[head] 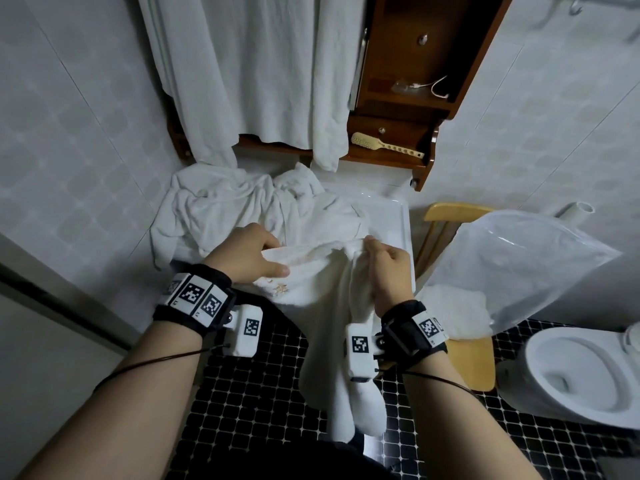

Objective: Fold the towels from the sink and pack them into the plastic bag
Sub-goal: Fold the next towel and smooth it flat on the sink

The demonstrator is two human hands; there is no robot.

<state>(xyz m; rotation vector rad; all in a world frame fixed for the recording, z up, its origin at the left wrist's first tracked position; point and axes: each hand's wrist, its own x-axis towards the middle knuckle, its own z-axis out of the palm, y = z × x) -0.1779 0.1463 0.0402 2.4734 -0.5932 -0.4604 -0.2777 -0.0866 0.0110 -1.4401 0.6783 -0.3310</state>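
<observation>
Held towel (322,299) hangs long in front of you, tail low over black tiled floor (259,393): lower your hands and it likely drags there. Left hand (247,254) grips top edge, fingers curled over hem. Right hand (388,271) pinches bunched corner, so edge sits uneven; fold may come out crooked unless you square corners. Beyond, towel pile (221,206) fills sink (403,220) and spills over its left side; hard tug could pull it off. Plastic bag (512,268) on chair (450,211) to your right, slack; may collapse while you load it.
</observation>
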